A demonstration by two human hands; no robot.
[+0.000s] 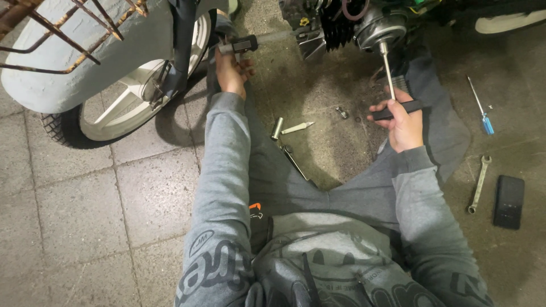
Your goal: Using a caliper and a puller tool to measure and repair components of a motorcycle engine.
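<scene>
Tool count on the floor (85, 210): one combination wrench (479, 184), one blue-handled screwdriver (481, 107), one black flat device (508, 201), one cylindrical socket (277, 128), one pale pointed tool (297, 128), one small metal fitting (342, 112) and one long dark tool (296, 164) lying between the legs.

Left hand (232, 71) – raised toward 11 o'clock, fingers curled closed around a digital caliper (242, 44). The caliper beam runs toward 3 o'clock and reaches the engine (335, 23) at the top centre of the view.

Right hand (402, 122) – at 2 o'clock, fist closed on the black crossbar grip of a T-handle wrench (388, 71). The shaft rises toward 12 o'clock and meets the round metal housing (380, 27) on the engine.

One white cast wheel (125, 102) with a black tyre stands at 10 o'clock, beneath a pale body panel (85, 62). The wrench, screwdriver and flat device lie at 3 o'clock, well apart from both hands. The socket and pointed tool lie between the hands, just beside each other.
</scene>
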